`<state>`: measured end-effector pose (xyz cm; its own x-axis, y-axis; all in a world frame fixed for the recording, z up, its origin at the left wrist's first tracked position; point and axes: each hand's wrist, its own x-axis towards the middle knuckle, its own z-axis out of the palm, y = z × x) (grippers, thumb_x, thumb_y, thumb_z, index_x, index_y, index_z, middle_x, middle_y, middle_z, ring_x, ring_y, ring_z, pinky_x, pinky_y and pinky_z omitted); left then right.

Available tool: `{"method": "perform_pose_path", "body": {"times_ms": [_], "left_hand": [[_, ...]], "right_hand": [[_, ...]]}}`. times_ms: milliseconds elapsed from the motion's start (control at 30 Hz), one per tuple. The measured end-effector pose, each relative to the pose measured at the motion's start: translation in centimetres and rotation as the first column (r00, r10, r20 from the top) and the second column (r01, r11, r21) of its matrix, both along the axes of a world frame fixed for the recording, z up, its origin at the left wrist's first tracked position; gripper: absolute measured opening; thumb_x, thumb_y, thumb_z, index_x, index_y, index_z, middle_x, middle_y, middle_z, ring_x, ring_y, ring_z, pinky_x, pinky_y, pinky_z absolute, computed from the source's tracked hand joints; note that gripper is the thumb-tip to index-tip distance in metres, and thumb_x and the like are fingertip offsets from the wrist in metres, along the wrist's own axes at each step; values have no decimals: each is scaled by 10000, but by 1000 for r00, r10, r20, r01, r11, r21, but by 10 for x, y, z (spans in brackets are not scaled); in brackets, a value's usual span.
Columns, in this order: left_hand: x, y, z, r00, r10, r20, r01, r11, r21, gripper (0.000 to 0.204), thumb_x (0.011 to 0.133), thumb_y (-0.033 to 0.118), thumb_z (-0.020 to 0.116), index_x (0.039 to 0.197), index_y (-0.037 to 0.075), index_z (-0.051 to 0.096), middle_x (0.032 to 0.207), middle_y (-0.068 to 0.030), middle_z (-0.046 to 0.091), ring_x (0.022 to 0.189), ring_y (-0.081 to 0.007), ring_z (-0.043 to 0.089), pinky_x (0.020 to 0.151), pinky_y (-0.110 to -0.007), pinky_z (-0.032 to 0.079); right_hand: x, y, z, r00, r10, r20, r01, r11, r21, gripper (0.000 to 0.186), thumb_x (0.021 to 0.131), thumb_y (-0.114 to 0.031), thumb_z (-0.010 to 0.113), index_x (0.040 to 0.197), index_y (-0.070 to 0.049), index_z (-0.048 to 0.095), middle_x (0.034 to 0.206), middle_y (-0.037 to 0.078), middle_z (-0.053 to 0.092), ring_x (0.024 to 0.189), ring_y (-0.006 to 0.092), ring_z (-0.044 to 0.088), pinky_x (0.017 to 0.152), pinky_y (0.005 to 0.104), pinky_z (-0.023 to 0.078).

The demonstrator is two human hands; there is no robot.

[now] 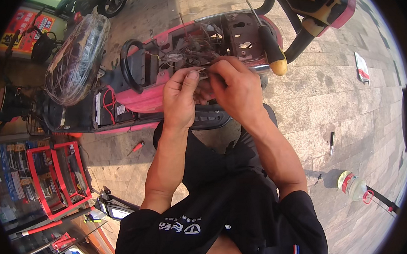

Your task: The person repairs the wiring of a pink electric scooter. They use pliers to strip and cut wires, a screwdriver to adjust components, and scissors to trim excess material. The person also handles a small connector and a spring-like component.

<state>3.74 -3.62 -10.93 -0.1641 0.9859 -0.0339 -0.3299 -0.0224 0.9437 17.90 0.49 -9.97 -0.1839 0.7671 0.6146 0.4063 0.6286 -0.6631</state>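
Note:
My left hand (179, 98) is closed, its thumb up, pinching a small part (201, 73) that I cannot make out clearly, perhaps a connector or wire end. My right hand (236, 88) is beside it, fingers curled in toward that part, their tips hidden. Both hands are over the opened pink scooter body (140, 99), just in front of a tangle of wires (183, 52) and a rusty metal plate (247, 37). A screwdriver (273, 54) with a black and yellow handle lies on the frame right of my right hand.
A plastic-wrapped seat (78, 60) rests at left. A black handle (129, 66) arches over the body. On the paving lie a red screwdriver (135, 147), a black tool (332, 143), a white packet (361, 68) and a liquid jug (351, 186). A red rack (36, 181) stands lower left.

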Motion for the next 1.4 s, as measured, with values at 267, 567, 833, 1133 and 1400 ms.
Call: {"method": "perform_pose_path", "body": {"times_ms": [267, 567, 833, 1133, 1400], "left_hand": [[-3, -2, 3, 998, 49, -30, -50, 999, -16, 229, 1002, 255, 530, 1052, 50, 621, 772, -77, 678, 562, -119, 607, 477, -225, 455], [-4, 4, 7, 996, 55, -66, -60, 996, -63, 228, 1001, 264, 533, 965, 50, 600, 707, -77, 654, 516, -120, 588, 436, -225, 429], [-17, 11, 9, 992, 64, -112, -77, 991, -108, 231, 987, 218, 550, 970, 0, 622, 702, -87, 629, 503, -131, 528, 444, -225, 388], [-33, 13, 8, 991, 118, -66, -126, 981, -147, 262, 994, 234, 541, 965, -20, 600, 684, -110, 601, 467, -132, 471, 411, -233, 368], [-19, 9, 12, 983, 156, -92, -170, 972, -163, 253, 983, 257, 548, 959, 16, 618, 670, -118, 654, 473, -184, 600, 375, -235, 419]], "right_hand": [[33, -23, -1, 973, 188, -132, -199, 977, -80, 164, 763, -36, 710, 907, -60, 636, 910, 100, 653, 708, 289, 669, 585, 360, 544], [188, -83, -194, 927, -319, -194, 90, 695, -713, 94, 947, -103, 617, 939, -10, 627, 768, 13, 630, 644, 70, 559, 584, 225, 455], [282, -185, -424, 728, -349, 590, 614, -52, -788, 378, 838, -344, 610, 1068, -52, 680, 1053, 224, 682, 1031, 343, 651, 913, 416, 494], [235, -220, -443, 725, -170, 668, 609, -295, -736, 522, 874, -215, 570, 1369, -159, 415, 1372, 242, 389, 1273, 424, 438, 1034, 462, 424], [246, -195, -455, 743, 16, 669, 637, -325, -699, 607, 807, -252, 607, 1353, -58, 426, 1373, 251, 375, 1289, 418, 423, 1068, 458, 400]]}}
